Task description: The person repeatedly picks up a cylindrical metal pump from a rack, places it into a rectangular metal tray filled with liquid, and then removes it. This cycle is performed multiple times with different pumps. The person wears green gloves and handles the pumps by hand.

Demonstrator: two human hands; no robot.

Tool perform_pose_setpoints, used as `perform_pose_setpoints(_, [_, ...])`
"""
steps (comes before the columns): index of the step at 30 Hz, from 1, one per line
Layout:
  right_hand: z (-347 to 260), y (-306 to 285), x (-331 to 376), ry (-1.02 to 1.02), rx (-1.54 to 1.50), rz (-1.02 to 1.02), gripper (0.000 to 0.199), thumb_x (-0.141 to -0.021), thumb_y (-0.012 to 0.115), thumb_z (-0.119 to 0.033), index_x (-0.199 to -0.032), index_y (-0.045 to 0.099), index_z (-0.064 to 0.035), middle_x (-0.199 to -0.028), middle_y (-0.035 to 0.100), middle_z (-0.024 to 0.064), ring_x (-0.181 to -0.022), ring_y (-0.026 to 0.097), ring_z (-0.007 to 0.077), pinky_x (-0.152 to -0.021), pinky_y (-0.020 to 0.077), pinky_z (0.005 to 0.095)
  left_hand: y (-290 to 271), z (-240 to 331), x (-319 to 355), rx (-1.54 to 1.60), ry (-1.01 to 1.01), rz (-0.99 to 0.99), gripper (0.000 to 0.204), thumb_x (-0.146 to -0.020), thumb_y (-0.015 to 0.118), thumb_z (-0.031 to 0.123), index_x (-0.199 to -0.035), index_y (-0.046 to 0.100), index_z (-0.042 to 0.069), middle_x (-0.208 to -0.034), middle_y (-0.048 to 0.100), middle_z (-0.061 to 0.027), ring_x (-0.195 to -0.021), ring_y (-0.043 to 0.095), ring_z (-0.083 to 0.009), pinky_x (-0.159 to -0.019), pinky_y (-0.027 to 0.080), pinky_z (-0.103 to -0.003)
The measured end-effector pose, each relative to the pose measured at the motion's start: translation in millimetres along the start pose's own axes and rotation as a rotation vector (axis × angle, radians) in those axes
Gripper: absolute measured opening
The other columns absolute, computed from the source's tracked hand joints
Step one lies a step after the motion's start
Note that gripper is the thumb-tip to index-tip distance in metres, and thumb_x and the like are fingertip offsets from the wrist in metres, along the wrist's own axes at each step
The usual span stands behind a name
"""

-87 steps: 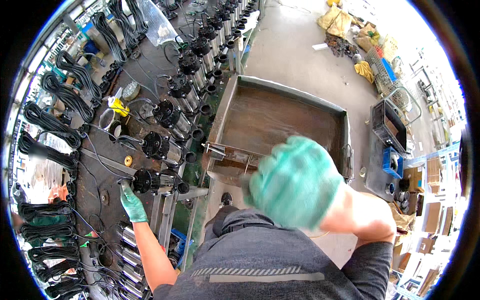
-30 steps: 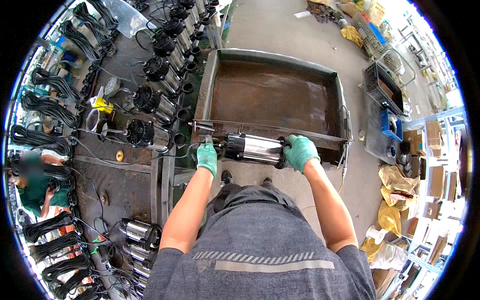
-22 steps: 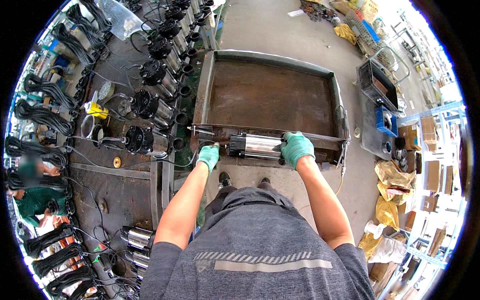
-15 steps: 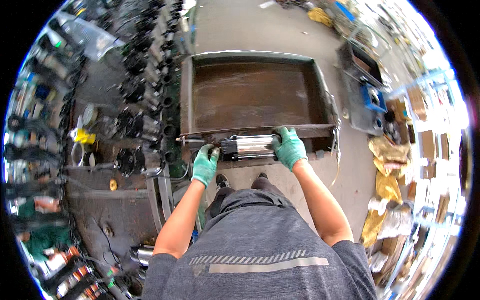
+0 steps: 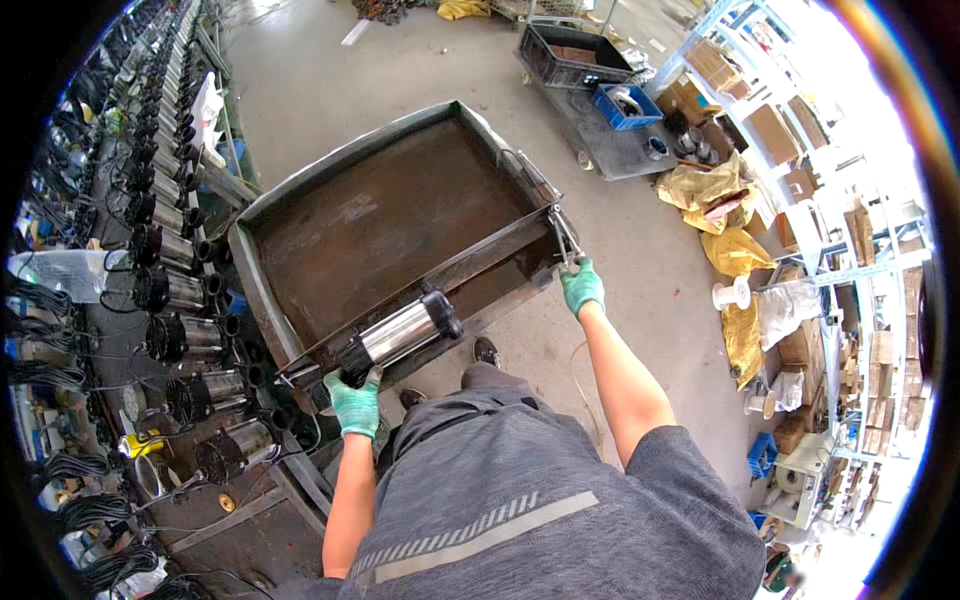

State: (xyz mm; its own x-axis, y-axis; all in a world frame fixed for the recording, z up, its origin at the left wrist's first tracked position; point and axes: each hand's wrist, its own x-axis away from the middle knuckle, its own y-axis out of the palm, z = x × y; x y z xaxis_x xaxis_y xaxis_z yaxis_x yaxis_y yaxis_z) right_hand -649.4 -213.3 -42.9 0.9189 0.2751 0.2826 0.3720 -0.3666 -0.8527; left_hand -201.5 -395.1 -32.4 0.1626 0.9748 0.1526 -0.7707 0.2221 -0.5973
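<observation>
A cylindrical pump with a shiny silver body and black ends point(image 5: 398, 332) lies tilted along the near ledge of a dark, shallow metal tank point(image 5: 262, 270). My left hand point(image 5: 355, 405), in a green glove, closes around the pump's lower left black end. At the tank's right corner, my green-gloved right hand point(image 5: 582, 288) has its fingers closed on the lower end of a slim metal hose fitting point(image 5: 562, 234). A thin pale hose point(image 5: 575, 385) hangs below that hand. The fitting's exact kind is unclear.
Rows of similar pumps point(image 5: 185, 338) stand on a dark bench at left, with coiled black cables. A low cart bearing a black crate point(image 5: 575, 58) and a blue bin point(image 5: 627, 108) is at far right. Yellow sacks point(image 5: 735, 250) and shelves with cardboard boxes point(image 5: 775, 135) line the right side.
My right hand has left the pump and moved right to the metal fitting. The left hand now grips the pump's end, and the pump has tilted. My view has turned rightward.
</observation>
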Motion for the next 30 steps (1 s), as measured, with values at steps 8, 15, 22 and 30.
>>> perform_pose_setpoints(8, [-1.8,30.2,-47.4,-0.260,0.218,0.045,0.052,-0.093,0.067,-0.036,-0.137,0.057,-0.0099,-0.140,0.059,0.0231,-0.125,0.060,0.0408,-0.102,0.0520,0.0489,-2.0,-15.0,-6.1,0.002,-0.023,-0.033,0.071,-0.079,0.092,0.037,-0.122,0.050,-0.001,-0.109,0.064,-0.0137,-0.099,0.059,-0.0240,-0.092,0.049,-0.038])
perform_pose_setpoints(15, [6.2,40.1,-78.7,-0.266,0.207,0.022,0.035,-0.094,0.066,-0.033,-0.116,0.066,-0.0055,-0.112,0.072,0.0241,-0.105,0.067,0.0452,-0.091,0.0548,0.0504,0.5,-16.1,-10.1,-0.109,-0.032,-0.038,0.076,-0.081,0.090,0.040,-0.129,0.049,-0.002,-0.115,0.063,-0.0151,-0.103,0.059,-0.0253,-0.096,0.048,-0.038])
perform_pose_setpoints(22, [-41.2,-46.4,5.2,-0.244,-0.789,-0.661,0.029,-0.104,0.059,-0.018,-0.126,0.065,-0.0002,-0.089,0.068,0.0032,-0.070,0.061,0.0125,-0.062,0.0517,0.0269,-8.2,-3.0,-5.6,-0.036,-0.086,-0.064,0.073,-0.080,0.091,0.035,-0.127,0.049,-0.002,-0.118,0.065,-0.0162,-0.107,0.061,-0.0275,-0.099,0.048,-0.039])
perform_pose_setpoints(30, [-62.9,6.2,45.0,-0.716,-0.193,-0.648,0.030,-0.101,0.060,-0.020,-0.123,0.066,-0.0013,-0.110,0.072,0.0181,-0.099,0.069,0.0350,-0.089,0.0539,0.0414,-6.6,-11.4,-9.5,-0.106,0.014,-0.064,0.071,-0.081,0.090,0.042,-0.122,0.050,0.000,-0.109,0.065,-0.0121,-0.099,0.060,-0.0230,-0.092,0.049,-0.036])
